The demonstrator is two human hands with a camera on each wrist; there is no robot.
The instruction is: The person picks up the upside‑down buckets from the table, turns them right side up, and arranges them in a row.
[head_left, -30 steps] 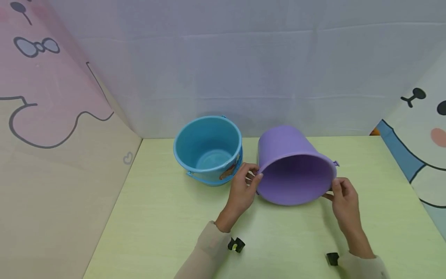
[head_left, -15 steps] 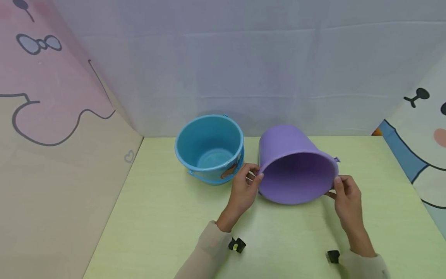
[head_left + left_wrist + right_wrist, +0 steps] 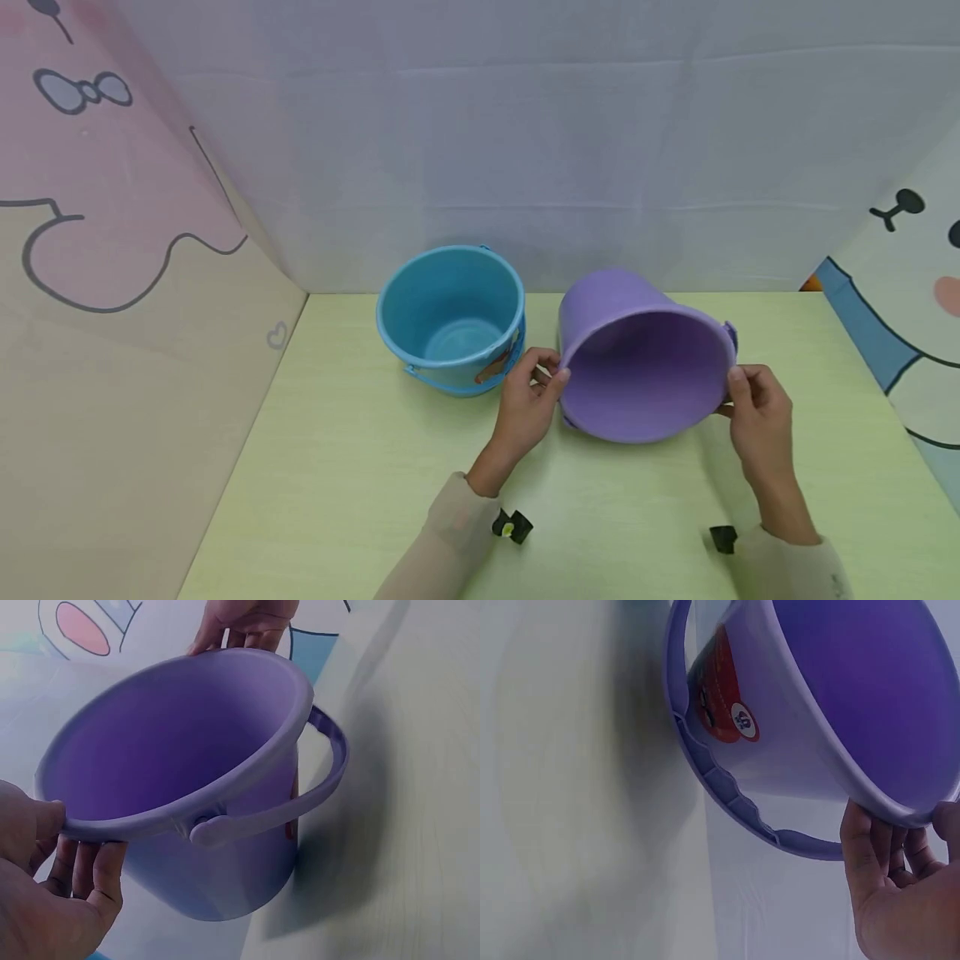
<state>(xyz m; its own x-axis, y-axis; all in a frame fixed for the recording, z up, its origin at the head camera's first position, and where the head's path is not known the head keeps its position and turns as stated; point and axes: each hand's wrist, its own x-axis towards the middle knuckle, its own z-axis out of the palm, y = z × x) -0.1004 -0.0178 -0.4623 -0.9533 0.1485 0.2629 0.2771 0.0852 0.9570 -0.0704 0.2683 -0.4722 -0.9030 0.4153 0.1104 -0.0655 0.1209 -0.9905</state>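
A purple bucket is tipped so its mouth faces toward me, its base toward the back cloth. My left hand pinches the rim on the left, thumb at the inner edge and fingers underneath. On the opposite side my right hand grips the rim between thumb and fingers. The bucket's handle hangs down on the table side in the left wrist view. A red sticker shows on its outer wall in the right wrist view. The inside holds nothing visible.
A blue bucket stands upright just left of the purple one, close to my left hand. Behind both rises a pale cloth wall. The light green table is bordered by printed panels on the sides.
The purple bucket's right side has swung slightly up and to the right, turning its mouth a little more toward me. My right hand moved along with it; the left barely shifted.
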